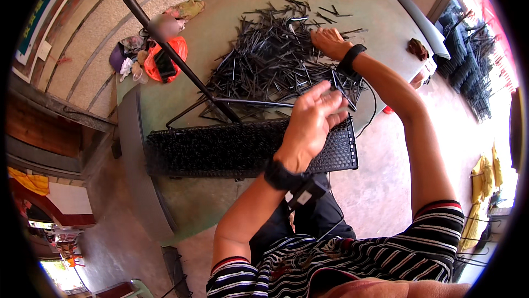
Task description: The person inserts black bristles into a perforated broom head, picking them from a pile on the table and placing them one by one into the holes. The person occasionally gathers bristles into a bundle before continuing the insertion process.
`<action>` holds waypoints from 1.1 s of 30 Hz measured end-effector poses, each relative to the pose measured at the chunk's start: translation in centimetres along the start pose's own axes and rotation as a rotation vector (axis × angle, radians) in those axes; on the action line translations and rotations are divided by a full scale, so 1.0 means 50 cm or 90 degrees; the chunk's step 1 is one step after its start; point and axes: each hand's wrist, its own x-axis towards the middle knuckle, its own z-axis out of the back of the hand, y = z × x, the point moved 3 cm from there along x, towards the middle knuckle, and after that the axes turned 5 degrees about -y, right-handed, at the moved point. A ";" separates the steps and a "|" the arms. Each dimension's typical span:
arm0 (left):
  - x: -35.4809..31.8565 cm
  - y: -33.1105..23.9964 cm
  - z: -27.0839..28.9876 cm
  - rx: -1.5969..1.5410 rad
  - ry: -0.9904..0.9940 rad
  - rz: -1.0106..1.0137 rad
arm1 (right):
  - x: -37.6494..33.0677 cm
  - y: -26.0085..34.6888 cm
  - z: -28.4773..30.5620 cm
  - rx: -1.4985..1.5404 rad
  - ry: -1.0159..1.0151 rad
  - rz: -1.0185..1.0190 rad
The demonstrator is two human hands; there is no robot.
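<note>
A large loose pile of thin black plastic strips (264, 58) covers the middle of the table. In front of it lies a long black rack (215, 149), its left and middle densely packed with small upright black pieces. At its right end a bare grid (339, 152) of small holes shows. Over that end hovers my left hand (311, 124), its fingers apart and slightly curled, with nothing plainly held. My right hand (330, 43) reaches to the pile's far right edge, fingers bent down and together. What its fingertips hold, if anything, is hidden.
A dark metal pole (182, 63) slants down to the rack. On the green table (220, 3), an orange plastic bag (175, 58) with a phone lies at left and a brown crumpled item (417, 49) at right. Black racks (468, 61) are stacked beyond.
</note>
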 end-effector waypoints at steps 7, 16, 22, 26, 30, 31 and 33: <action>0.222 0.007 0.019 -0.012 -0.216 0.091 | 0.050 0.028 0.100 0.006 0.036 -0.149; 0.369 -0.029 0.060 -0.221 -0.032 -0.188 | 0.097 0.089 0.131 0.255 0.081 -0.106; 0.382 -0.057 0.105 -0.297 -0.052 -0.258 | 0.144 0.062 0.136 0.467 0.151 -0.016; 0.385 -0.075 0.120 -0.333 -0.010 -0.269 | 0.164 0.052 0.154 0.518 0.278 -0.064; 0.391 -0.090 0.142 -0.258 0.001 -0.254 | 0.153 0.067 0.156 0.503 0.191 -0.013; 0.388 -0.095 0.142 -0.237 0.009 -0.240 | 0.146 0.069 0.159 0.487 0.149 0.009; 0.374 -0.104 0.135 -0.231 0.038 -0.209 | 0.125 0.069 0.162 0.484 0.111 -0.004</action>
